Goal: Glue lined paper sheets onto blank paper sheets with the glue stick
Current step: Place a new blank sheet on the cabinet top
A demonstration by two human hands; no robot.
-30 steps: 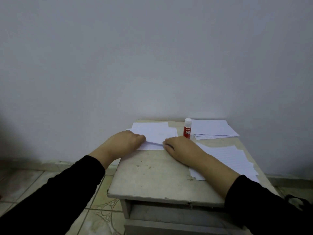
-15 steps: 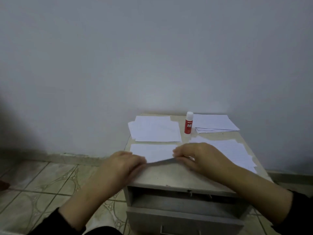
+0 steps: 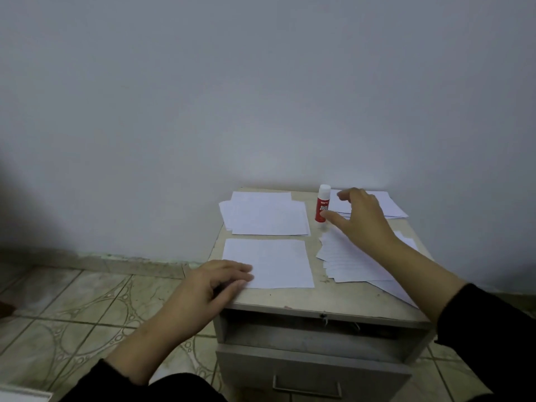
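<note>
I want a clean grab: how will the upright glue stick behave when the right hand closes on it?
The glue stick stands tall and narrow, so a sideways nudge probably tips it. Being round, it would likely roll. It looks small, rigid and light for the right hand.

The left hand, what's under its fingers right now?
The left hand rests its fingers on the near-left corner of a single paper sheet on the cabinet top; that corner is hidden.

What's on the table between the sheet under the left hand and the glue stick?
Mostly bare tabletop in the head view; the far paper pile's corner edges in between the sheet and glue stick.
</note>
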